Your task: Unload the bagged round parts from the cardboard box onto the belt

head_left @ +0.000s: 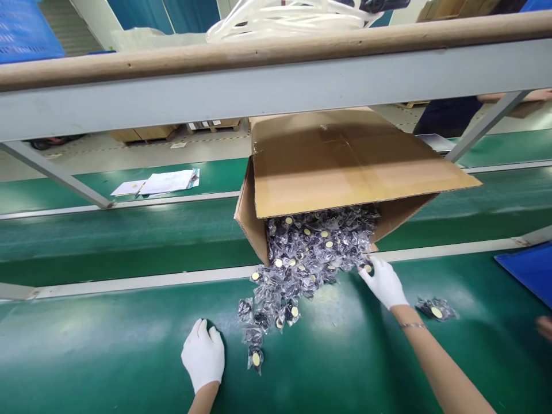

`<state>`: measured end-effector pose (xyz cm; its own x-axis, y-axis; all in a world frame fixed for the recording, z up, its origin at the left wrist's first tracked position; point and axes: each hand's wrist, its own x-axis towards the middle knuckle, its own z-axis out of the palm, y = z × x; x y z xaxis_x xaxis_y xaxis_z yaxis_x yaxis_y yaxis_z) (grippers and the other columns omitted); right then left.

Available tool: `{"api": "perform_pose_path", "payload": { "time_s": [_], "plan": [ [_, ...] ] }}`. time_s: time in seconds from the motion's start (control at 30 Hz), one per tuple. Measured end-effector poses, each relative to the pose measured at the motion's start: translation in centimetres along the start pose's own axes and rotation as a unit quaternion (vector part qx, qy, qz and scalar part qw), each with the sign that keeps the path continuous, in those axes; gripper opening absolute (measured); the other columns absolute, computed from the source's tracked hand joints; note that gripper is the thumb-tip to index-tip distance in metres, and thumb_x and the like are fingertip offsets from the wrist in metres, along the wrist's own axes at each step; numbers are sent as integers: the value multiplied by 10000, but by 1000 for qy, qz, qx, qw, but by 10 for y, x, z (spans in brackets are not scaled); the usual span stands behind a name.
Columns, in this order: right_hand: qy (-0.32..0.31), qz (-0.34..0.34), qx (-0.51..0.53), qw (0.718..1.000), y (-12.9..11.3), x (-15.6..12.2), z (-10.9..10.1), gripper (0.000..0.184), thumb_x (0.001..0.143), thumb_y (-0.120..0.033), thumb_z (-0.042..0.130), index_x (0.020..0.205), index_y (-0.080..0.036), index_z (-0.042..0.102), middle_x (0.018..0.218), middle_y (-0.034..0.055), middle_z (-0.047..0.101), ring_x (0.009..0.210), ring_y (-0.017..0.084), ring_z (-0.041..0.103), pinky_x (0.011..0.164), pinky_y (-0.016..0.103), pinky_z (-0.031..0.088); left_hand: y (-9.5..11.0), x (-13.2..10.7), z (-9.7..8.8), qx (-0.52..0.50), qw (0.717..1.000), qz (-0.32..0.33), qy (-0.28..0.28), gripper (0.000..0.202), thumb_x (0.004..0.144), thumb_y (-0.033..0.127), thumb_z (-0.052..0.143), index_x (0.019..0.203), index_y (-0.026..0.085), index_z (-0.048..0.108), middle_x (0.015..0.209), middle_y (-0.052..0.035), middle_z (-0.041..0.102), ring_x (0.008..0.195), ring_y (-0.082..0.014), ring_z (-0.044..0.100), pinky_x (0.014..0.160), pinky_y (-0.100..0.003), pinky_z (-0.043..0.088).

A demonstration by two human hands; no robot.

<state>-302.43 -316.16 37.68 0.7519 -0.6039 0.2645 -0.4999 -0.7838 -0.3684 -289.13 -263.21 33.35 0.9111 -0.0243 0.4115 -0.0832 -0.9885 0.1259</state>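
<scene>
Many small dark parts in clear plastic bags (302, 259), each with a pale oval spot, spill from an open cardboard box (345, 167) lying on its side onto the green work surface (142, 356). My right hand (383, 282), in a white glove, pinches a bagged dark part (367, 268) at the right edge of the pile. To the left of the spill, my gloved left hand (203, 353) rests low over the surface with curled fingers. Something dark shows by its fingertips, too hidden to name. A separate bagged cluster (436, 309) lies right of my right wrist.
A grey rail with a wooden pole (276, 54) crosses above the box. Papers (168, 181) lie on the far green strip. At right are a blue bin (528, 273) and part of another person's hand (544, 326). Another person (448, 118) stands behind.
</scene>
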Motion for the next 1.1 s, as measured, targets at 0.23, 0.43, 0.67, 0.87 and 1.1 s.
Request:
{"api": "perform_pose_path", "payload": {
  "time_s": [0.23, 0.43, 0.67, 0.87, 1.1],
  "plan": [
    [-39, 144, 78, 986, -18, 1, 39, 539, 899, -538, 450, 1208, -139, 638, 944, 141, 722, 859, 278, 652, 769, 382, 496, 0, -1, 1, 1, 1000, -2, -4, 465, 983, 332, 340, 1115, 66, 697, 1211, -205, 721, 1057, -322, 687, 931, -443, 541],
    [-102, 192, 147, 965, 8, -35, 5, 511, 856, -598, 389, 1015, -193, 657, 936, 85, 762, 855, 235, 711, 759, 338, 542, 3, 0, -1, -18, 1000, -15, -15, 458, 972, 342, 352, 1108, 74, 697, 1221, -215, 716, 1069, -335, 675, 937, -464, 535],
    [-125, 245, -70, 959, 85, -69, -69, 466, 843, -550, 498, 1056, -178, 679, 840, 174, 729, 745, 347, 694, 656, 445, 502, 5, 0, -3, -13, 1000, -18, -22, 462, 975, 338, 352, 1124, 68, 696, 1238, -217, 713, 1078, -343, 676, 941, -475, 540],
    [2, -69, -137, 988, 45, -41, -66, 504, 926, -502, 498, 1239, -146, 670, 1300, 199, 648, 1139, 358, 622, 945, 487, 518, 4, 0, -1, 2, 1000, -12, -15, 471, 980, 340, 342, 1124, 65, 696, 1240, -205, 714, 1069, -330, 683, 930, -452, 536],
    [-50, -132, -134, 981, -34, -29, 27, 344, 900, -411, 593, 1088, -158, 732, 1237, 159, 678, 1014, 301, 616, 859, 400, 500, 1, -1, 1, 6, 1000, 8, -1, 479, 986, 334, 341, 1112, 48, 703, 1208, -215, 723, 1055, -327, 686, 929, -445, 541]
  ]
}}
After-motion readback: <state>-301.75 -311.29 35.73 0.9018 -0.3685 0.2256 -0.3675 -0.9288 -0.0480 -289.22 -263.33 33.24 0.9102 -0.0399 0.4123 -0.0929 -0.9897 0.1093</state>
